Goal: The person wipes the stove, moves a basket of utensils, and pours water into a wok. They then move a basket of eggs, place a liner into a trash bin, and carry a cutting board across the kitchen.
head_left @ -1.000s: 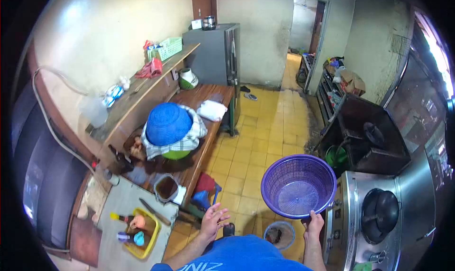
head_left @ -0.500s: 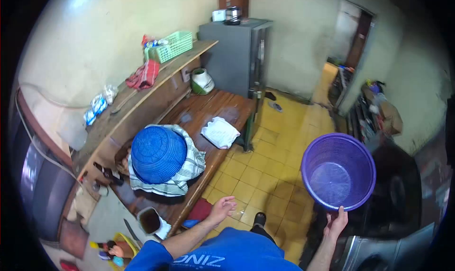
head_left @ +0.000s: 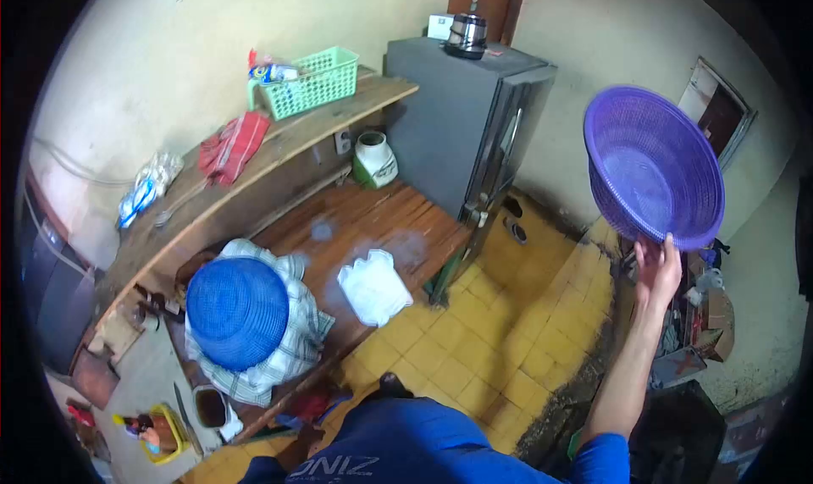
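My right hand grips the near rim of a purple plastic basket, held up in the air at the right, tilted so its inside faces me. My left hand is low beside my body, near the table's front edge, shadowed, its fingers not clear. On the wooden table, an upturned blue basket rests over a checked cloth. To the right of it lies a folded white cloth or bag.
A grey fridge stands beyond the table. Above the table, a wooden shelf bears a green basket and a red cloth. A knife and a dark-filled container are at lower left. Yellow tiles cover the floor.
My right hand has raised the purple basket up and to the right. My left hand has dropped lower, toward my side. The view has shifted, bringing me nearer the fridge.
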Tool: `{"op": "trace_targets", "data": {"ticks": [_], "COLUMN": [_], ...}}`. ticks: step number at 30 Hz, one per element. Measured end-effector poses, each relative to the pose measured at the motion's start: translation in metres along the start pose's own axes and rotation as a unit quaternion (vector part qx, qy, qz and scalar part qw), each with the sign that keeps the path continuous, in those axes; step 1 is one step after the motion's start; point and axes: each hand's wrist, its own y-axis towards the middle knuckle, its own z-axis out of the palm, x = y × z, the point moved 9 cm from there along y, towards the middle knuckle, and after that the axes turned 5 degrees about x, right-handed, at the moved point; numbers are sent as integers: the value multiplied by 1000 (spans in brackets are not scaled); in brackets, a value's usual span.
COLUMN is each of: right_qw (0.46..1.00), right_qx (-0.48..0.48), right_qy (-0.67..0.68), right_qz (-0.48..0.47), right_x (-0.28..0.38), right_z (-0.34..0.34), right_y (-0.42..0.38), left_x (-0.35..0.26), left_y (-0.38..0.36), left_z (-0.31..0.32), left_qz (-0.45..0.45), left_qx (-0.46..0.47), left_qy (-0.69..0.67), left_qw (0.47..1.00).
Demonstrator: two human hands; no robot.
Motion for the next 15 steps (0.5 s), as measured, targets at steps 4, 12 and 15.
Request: {"op": "trace_targets", "data": {"ticks": [4, 12, 15], "right_qw": [999, 989, 970], "right_qx": [42, 132, 212], "right_qy": [20, 4, -56], "right_qz": [8, 61, 107], "right_x": [-17, -79, -108], "right_z": [72, 214, 269], "right_y": [103, 331, 425], "left_x": [-55, -281, -258], "left_y": [18, 9, 24], "left_z": [32, 84, 97], "left_qz": [-52, 36, 79], "left_qx": [43, 65, 58], "left_qy": [56, -46, -303], "left_qw": [996, 996, 948]}}
